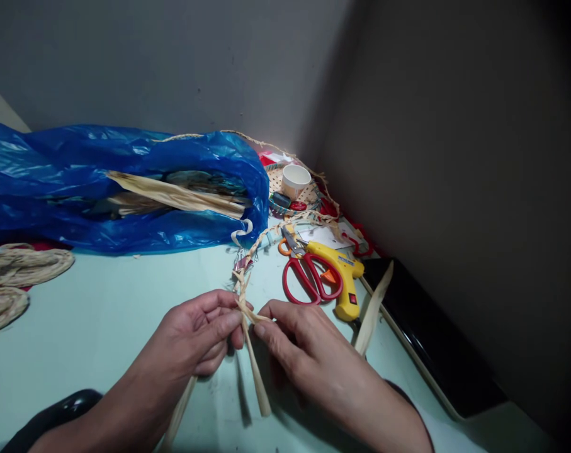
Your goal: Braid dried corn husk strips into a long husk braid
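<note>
Your left grip (197,340) and right grip (304,352) both pinch the working end of the pale braided cord of dried leaf strips (244,277), thumb and forefinger pressed together on it from either side, mid-way along the pale green desk (101,314) toward its near edge. Best bet: keep tension even on both sides and fold each flat loose strip (258,384) snug at the crossing, no twisting. The cord's long axis runs from your fingers toward the far right corner, past the red-handled scissors (308,280) and yellow glue gun (344,277); the loose ends point back at the near edge.
</note>
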Motion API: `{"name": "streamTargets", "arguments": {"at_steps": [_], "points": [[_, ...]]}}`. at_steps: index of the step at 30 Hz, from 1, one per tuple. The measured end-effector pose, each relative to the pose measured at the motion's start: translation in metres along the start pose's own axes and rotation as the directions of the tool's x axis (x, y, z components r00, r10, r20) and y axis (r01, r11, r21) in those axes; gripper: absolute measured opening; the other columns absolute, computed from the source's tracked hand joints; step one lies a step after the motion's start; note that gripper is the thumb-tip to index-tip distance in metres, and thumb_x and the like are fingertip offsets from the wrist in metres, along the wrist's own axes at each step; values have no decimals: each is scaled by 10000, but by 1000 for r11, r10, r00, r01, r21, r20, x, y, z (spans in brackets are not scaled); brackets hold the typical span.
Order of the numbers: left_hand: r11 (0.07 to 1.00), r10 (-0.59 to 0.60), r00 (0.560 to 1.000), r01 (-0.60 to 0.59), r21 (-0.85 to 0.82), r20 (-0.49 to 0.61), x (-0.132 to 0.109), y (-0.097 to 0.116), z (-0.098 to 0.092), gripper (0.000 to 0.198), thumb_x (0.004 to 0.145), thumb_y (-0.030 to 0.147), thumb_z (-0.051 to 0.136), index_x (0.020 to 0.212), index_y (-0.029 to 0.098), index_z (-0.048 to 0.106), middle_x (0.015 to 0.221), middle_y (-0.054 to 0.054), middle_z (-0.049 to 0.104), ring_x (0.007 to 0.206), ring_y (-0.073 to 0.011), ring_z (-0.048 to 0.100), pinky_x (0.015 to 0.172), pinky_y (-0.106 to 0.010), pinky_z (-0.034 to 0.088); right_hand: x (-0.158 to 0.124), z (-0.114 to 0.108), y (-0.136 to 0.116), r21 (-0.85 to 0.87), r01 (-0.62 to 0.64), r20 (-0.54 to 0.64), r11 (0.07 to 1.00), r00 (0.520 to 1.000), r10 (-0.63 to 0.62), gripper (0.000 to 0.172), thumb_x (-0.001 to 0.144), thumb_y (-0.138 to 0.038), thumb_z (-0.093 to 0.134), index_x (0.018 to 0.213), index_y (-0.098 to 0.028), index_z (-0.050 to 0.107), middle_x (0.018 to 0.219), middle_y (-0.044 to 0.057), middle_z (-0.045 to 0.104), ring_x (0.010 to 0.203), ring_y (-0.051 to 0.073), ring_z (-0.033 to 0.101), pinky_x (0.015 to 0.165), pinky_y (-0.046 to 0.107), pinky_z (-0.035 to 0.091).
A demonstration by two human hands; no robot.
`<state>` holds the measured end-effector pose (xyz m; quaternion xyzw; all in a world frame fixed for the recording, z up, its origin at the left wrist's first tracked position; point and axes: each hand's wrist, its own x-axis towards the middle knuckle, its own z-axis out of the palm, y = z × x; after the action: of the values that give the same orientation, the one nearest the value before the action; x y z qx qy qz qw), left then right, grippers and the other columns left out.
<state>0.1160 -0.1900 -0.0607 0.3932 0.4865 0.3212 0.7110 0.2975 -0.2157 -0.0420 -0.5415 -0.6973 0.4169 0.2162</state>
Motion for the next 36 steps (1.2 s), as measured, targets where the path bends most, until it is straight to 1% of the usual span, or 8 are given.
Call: {"name": "streamTargets", "arguments": {"at_steps": [6, 11, 17, 19, 22, 28, 33, 36], "points": [[999, -18, 1000, 18, 45, -1, 2, 2, 1, 510, 679, 532, 839, 955, 168, 611, 564, 60, 578, 405, -20, 238, 417, -208, 111, -2, 8, 1, -221, -57, -63, 974, 997, 44, 267, 1002, -282, 435, 763, -198, 523, 655, -9, 534, 595, 121, 412, 573, 283, 252], [998, 11, 1000, -11, 69, -6, 0, 5, 3, 369, 748, 473, 790, 832, 153, 627, 542, 56, 568, 404, -15, 246, 405, -200, 101, -6, 10, -1, -312, -70, -63, 947, 997, 53, 261, 996, -285, 402, 766, -212, 502, 646, 5, 527, 576, 132, 420, 564, 275, 267], [996, -8, 999, 12, 84, -51, -3, 8, 5, 267, 788, 378, 759, 798, 170, 592, 557, 52, 598, 411, -9, 210, 418, -188, 93, -9, 5, 0, -455, 62, -111, 888, 986, -125, 195, 957, -199, 450, 787, -211, 545, 631, 9, 582, 553, 144, 473, 557, 277, 290], [995, 4, 998, 2, 101, -61, -3, 7, 5, 262, 782, 378, 751, 786, 169, 592, 578, 33, 630, 397, -9, 229, 413, -189, 105, -11, 7, 0, -535, 160, -135, 829, 953, -272, 160, 917, -113, 474, 817, -195, 569, 645, 11, 600, 537, 141, 491, 529, 282, 272], [993, 43, 996, -34, 116, -75, -2, 3, 5, 258, 748, 364, 758, 734, 167, 592, 561, 42, 605, 384, -11, 267, 404, -182, 131, -12, 17, 0, -700, 318, -132, 639, 823, -553, 168, 900, -62, 469, 868, -170, 593, 651, 20, 594, 546, 154, 505, 516, 297, 271], [994, 36, 995, -26, 109, -92, 0, 1, 8, 274, 677, 375, 799, 680, 185, 601, 453, 97, 430, 394, -52, 322, 409, -179, 195, -5, 43, -7, -893, 260, -157, 366, 583, -797, 247, 862, -14, 416, 753, -153, 588, 628, 44, 542, 541, 180, 460, 500, 334, 286], [1000, -7, 994, 10, 28, -108, -4, 1, 6, 275, 689, 359, 812, 697, 186, 599, 547, 80, 488, 456, -69, 381, 453, -182, 240, -3, 55, -12, -938, 229, -100, 259, 536, -838, 218, 802, -8, 459, 757, -102, 650, 629, 85, 595, 516, 194, 474, 477, 348, 292], [1000, 10, 998, -9, 21, -62, -3, -1, 2, 264, 708, 362, 807, 749, 177, 622, 588, 66, 530, 502, -73, 405, 479, -178, 267, -3, 68, -15, -941, 185, -122, 285, 598, -792, 267, 829, -10, 427, 863, -55, 689, 710, 140, 648, 572, 210, 516, 506, 352, 354]]}}
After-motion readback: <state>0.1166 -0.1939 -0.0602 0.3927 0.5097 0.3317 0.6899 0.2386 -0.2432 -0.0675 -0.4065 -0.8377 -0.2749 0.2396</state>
